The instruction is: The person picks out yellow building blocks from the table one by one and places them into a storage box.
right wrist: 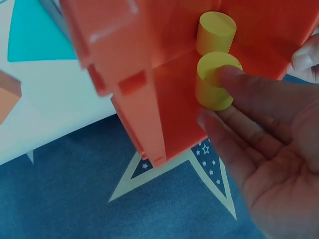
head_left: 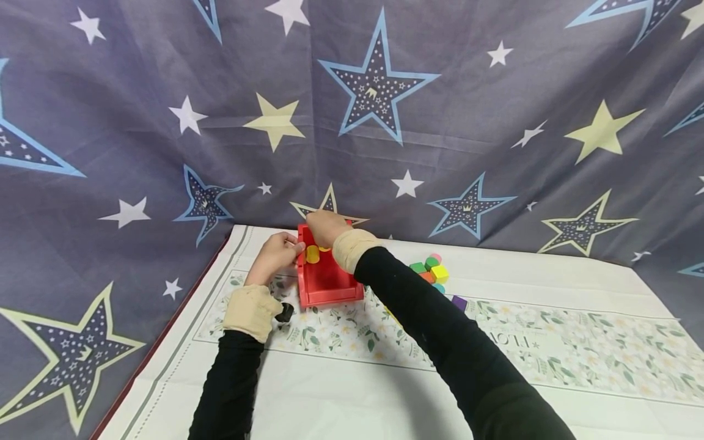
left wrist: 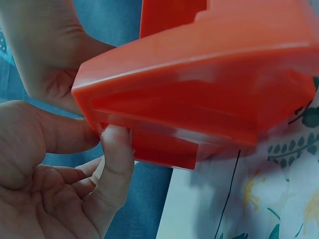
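A red plastic bin [head_left: 332, 278] stands at the back left of the table, near the patterned cloth. My left hand [head_left: 277, 253] grips its left side; in the left wrist view, the thumb and index finger [left wrist: 117, 149] pinch the bin's edge. Reaching over from the right, my right hand [head_left: 326, 228] is inside the far part of the bin. The right wrist view shows it pinching a yellow cylinder block [right wrist: 209, 92] between thumb and fingers. Right beside that block, another yellow cylinder [right wrist: 217, 34] stands upright on the bin's red floor.
To the right of the bin lies a group of coloured blocks, among them a yellow cube [head_left: 439, 273], a green cylinder [head_left: 432, 263] and a purple cube [head_left: 459, 302]. My right sleeve [head_left: 434, 330] partly covers a yellow piece [head_left: 391, 314]. Star-patterned cloth [head_left: 467, 122] hangs behind the table.
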Motion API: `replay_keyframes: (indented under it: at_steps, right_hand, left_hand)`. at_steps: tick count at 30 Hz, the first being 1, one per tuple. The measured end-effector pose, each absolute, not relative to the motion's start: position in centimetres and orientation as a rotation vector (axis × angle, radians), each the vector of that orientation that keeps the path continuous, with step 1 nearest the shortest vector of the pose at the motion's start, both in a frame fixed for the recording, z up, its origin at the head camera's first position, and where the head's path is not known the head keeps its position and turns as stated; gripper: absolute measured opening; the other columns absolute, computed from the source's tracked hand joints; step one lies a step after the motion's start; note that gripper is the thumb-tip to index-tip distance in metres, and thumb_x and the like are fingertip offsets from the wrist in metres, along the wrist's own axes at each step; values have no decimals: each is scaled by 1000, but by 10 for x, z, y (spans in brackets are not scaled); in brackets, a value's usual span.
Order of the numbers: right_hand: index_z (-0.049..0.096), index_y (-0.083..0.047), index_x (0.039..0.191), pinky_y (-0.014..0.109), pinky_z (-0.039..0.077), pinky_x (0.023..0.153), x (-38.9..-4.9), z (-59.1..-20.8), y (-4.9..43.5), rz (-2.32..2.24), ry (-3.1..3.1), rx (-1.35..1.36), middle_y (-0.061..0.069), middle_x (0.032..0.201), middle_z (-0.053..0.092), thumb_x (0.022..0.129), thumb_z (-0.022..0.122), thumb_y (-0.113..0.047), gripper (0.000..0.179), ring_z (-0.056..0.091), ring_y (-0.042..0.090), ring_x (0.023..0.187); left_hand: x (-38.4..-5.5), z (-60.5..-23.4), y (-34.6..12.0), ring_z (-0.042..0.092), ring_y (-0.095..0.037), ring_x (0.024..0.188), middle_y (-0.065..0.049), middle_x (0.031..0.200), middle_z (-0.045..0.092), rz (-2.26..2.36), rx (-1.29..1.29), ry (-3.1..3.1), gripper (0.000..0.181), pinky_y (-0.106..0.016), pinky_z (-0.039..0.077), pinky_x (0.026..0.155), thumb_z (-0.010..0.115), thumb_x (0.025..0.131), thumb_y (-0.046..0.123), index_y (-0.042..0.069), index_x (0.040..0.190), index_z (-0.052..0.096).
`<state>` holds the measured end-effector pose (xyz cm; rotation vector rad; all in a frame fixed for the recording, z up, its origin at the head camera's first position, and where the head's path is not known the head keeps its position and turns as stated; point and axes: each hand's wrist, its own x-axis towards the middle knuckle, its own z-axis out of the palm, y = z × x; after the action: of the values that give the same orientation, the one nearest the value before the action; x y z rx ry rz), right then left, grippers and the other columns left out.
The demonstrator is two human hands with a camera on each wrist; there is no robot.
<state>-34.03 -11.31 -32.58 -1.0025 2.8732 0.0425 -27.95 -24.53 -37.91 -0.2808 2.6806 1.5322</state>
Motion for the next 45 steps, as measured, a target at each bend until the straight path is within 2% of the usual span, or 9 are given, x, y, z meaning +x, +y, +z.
replay_keyframes:
  at_steps: [4,7,13,20,30,45]
  right_hand:
    - [67,-8,122,34,58,91,-339,-328,-115,35,2902,-964,8,121,71,100,62,-9,22,68,21,104]
    - [66,-9,125,37,58,94,-338,-330,-116,34,2917,-932,8,125,70,101,62,-12,25,68,22,110]
    - [67,-9,124,36,59,90,-337,-334,-119,15,2919,-888,8,123,70,101,62,-13,23,69,21,107]
    - [69,-9,120,33,58,84,-336,-338,-120,-44,2912,-862,8,122,71,101,62,-11,20,68,20,103]
    - [68,-9,120,32,56,79,-338,-346,-122,-80,2903,-834,8,118,71,102,61,-13,20,67,20,99]
    - [69,-8,119,30,55,75,-340,-354,-124,-151,2898,-783,8,116,72,99,65,-16,21,65,19,92]
  left_hand:
    - [-279,-378,-246,61,-9,64,-8,84,60,1519,-270,2689,28,-37,61,73,57,103,19,-6,117,55]
    - [-279,-377,-247,60,-9,64,-7,83,60,1514,-273,2689,28,-37,60,73,57,103,19,-6,116,55]
    - [-280,-377,-246,60,-9,64,-7,85,59,1522,-292,2672,29,-37,61,74,56,104,19,-6,118,55]
    - [-280,-379,-246,63,-18,68,-5,82,56,1491,-301,2699,26,-38,59,73,56,103,20,-4,115,56]
    - [-279,-379,-246,59,-9,61,-5,81,58,1510,-282,2693,27,-35,60,72,57,103,18,-6,115,55]
    - [-278,-378,-246,60,-9,63,-7,83,61,1528,-269,2690,29,-40,61,76,56,103,18,-7,117,55]
